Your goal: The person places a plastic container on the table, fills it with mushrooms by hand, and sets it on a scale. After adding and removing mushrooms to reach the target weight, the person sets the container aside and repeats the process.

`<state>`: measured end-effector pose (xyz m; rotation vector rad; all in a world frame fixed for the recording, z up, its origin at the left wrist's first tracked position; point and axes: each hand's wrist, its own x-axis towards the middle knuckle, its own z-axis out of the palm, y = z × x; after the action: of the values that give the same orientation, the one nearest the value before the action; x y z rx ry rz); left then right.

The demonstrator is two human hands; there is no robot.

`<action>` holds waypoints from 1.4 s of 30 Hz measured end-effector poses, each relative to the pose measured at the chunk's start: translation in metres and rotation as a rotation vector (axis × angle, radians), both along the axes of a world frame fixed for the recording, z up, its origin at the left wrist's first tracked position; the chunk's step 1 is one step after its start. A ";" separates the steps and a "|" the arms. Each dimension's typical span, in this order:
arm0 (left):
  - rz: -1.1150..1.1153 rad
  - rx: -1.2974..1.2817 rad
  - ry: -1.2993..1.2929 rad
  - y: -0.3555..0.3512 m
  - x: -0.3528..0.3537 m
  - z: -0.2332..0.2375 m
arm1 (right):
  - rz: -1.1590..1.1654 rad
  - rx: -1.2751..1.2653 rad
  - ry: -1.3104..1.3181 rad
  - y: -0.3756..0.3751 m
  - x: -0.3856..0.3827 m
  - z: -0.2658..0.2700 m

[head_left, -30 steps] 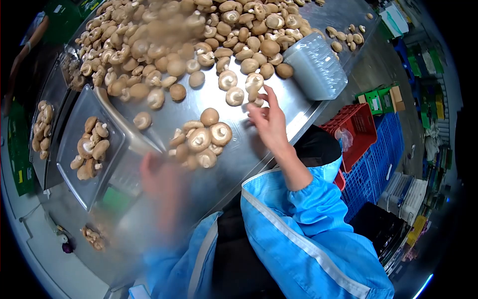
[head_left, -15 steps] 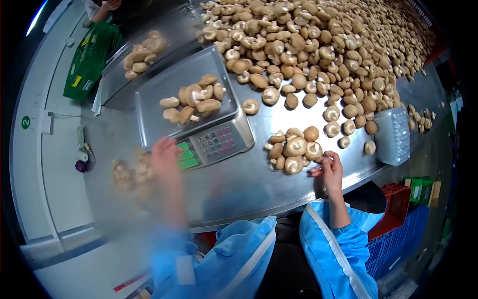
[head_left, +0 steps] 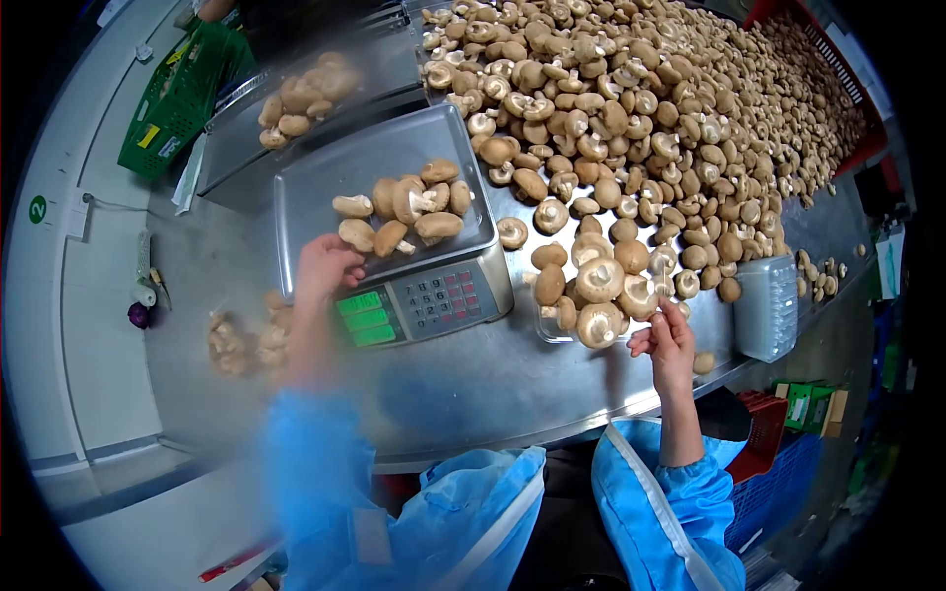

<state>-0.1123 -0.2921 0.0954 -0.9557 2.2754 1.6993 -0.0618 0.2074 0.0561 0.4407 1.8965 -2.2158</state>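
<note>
Over the front edge of the scale's pan [head_left: 296, 187], my left hand [head_left: 329, 266] reaches with bent fingers just below the nearest mushrooms. Several brown mushrooms [head_left: 419, 202] lie in that pan. The weighing scale [head_left: 448, 298] has a lit green display and a keypad. My right hand [head_left: 668, 345] pinches the near right side of a clear plastic tray [head_left: 559, 336], mostly hidden under its heap of mushrooms [head_left: 599, 281]. Some show pale gills and stems, others brown caps.
A large mushroom pile [head_left: 631, 108] covers the back of the steel table [head_left: 473, 394]. Stacked clear trays [head_left: 767, 310] stand at right. Bagged-looking mushrooms [head_left: 229, 345] lie left of my forearm. Behind the scale is another pan of mushrooms [head_left: 307, 97]; a green crate [head_left: 182, 98] stands farther left.
My left hand has moved up to the pan's front edge, close to the mushrooms. The tray of mushrooms at my right hand has shifted slightly up and right, looking larger. The view has shifted a little.
</note>
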 end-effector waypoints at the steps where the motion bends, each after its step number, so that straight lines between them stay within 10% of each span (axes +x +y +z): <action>1: 0.023 0.044 0.019 -0.001 0.002 -0.001 | 0.014 -0.004 0.009 -0.009 -0.008 0.012; 8: 0.183 0.576 0.291 -0.012 0.026 -0.006 | 0.129 -0.025 0.060 -0.070 -0.058 0.051; 20: 0.613 0.691 0.596 -0.081 0.085 -0.011 | 0.355 -0.074 0.051 -0.178 -0.104 0.050; 25: 0.512 0.056 0.536 -0.074 0.106 0.029 | 0.399 -0.089 -0.016 -0.225 -0.112 0.037; 34: 0.211 -0.484 0.758 -0.228 0.158 -0.088 | 0.527 0.283 0.040 -0.254 -0.119 0.038; 42: 0.859 0.628 0.853 -0.276 0.130 -0.119 | 0.464 0.528 0.288 -0.188 -0.084 0.054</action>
<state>0.0181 -0.5685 -0.0240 -1.2802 1.3756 3.4286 -0.1461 0.0190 0.1101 -0.2538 2.4233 -1.5366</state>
